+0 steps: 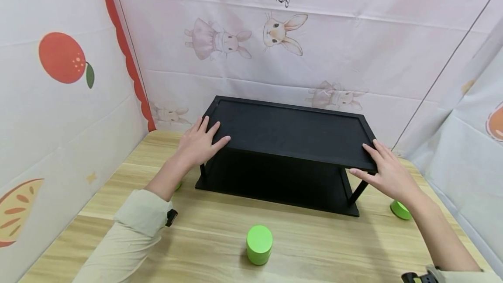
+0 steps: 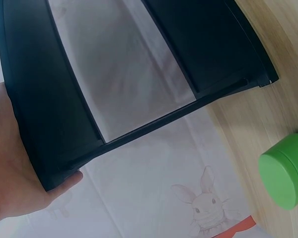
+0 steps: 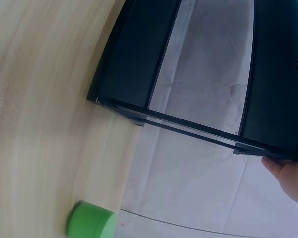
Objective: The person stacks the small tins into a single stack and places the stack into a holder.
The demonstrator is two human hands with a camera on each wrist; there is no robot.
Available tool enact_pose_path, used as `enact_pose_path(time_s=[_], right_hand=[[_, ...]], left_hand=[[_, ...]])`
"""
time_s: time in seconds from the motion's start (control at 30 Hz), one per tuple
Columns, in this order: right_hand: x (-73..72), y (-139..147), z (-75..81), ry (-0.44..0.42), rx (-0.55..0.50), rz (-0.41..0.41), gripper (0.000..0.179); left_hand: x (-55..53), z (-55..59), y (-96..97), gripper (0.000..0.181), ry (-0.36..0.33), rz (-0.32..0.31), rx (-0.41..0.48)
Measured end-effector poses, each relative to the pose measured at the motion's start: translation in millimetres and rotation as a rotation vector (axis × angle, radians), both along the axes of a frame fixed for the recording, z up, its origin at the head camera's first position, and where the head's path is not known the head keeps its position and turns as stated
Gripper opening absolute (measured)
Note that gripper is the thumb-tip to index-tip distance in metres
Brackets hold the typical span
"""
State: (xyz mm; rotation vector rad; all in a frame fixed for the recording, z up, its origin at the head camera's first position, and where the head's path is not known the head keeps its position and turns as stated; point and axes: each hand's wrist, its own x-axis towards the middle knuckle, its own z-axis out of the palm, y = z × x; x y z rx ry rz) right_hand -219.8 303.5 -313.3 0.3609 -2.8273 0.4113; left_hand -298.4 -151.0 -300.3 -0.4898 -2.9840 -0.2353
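Observation:
A black two-tier shelf rack [image 1: 291,130] stands on the wooden table, its lower board joined to the top by thin posts. My left hand [image 1: 198,145] rests on the left end of the top board, fingers spread and thumb along the front edge. On the right end lies my right hand [image 1: 389,174], fingertips on the top corner and thumb by the front edge. In the left wrist view, the hand [image 2: 15,163] lies against the upper board's end. The right wrist view shows the other hand [image 3: 293,168] likewise at a corner.
A green cylinder [image 1: 259,245] stands in front of the rack. Another green cylinder [image 1: 401,210] is right of it, beside my right forearm. A third, mostly hidden green piece [image 1: 178,185] shows behind my left wrist. Printed cloth walls [image 1: 165,29] enclose the table [image 1: 212,230].

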Motion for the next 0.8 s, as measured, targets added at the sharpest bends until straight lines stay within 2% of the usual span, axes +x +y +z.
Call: enact_pose_path(time_s=[0.8], right_hand=[[-4.5,3.1,0.1,-0.019,0.006,0.003,0.086]], left_hand=[[1.6,1.2,1.0,0.074,-0.017,0.0,0.012]])
